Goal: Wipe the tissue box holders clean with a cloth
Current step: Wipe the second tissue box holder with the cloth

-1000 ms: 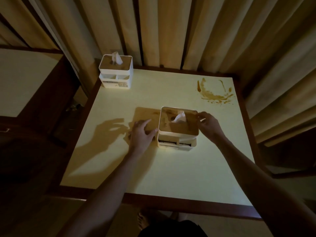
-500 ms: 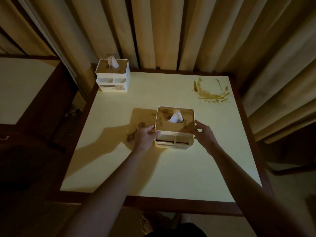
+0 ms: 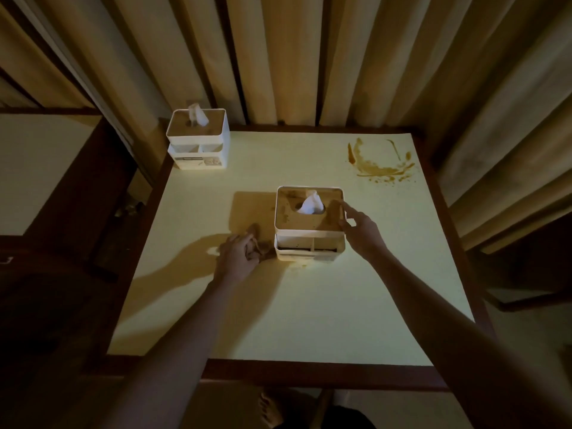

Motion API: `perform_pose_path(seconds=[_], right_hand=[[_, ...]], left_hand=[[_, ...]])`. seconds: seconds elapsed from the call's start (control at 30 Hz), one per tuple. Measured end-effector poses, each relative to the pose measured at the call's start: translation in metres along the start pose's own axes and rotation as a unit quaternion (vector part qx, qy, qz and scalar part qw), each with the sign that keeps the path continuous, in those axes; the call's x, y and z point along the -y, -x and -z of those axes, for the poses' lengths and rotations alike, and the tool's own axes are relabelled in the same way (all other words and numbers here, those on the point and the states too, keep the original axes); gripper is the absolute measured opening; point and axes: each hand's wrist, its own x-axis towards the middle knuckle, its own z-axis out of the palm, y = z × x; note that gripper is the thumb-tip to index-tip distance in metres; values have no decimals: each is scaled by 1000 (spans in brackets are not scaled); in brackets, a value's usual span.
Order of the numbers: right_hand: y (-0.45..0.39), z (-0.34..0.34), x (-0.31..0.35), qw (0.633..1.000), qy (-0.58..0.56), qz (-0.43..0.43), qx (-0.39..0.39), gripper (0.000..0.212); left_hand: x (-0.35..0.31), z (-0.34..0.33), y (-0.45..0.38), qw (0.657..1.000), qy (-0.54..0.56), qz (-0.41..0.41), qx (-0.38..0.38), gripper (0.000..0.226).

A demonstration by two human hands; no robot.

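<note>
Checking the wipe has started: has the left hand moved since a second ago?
Yes. The left hand has pulled back from the near holder and grips a cloth.

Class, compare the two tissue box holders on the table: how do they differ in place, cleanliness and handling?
The near holder stands mid-table, while the far holder sits at the back left corner. The near holder's lid shows brown smears; the far holder's lid looks cleaner. The right hand touches the near holder; nothing touches the far holder. Both are white, upright, with a tissue poking out and open front compartments.
</note>
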Motion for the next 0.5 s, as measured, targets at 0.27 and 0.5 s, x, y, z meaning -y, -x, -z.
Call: perform_pose_path(seconds=[0.27,0.5], right_hand=[[-2,3,-2,1000,14,15,-4,42],[-1,11,-3,999,-20,24,42,45]], left_hand=[[1,-1,24,988,117,30,-102,32],[-36,36,51,861,498,94,-34,29]])
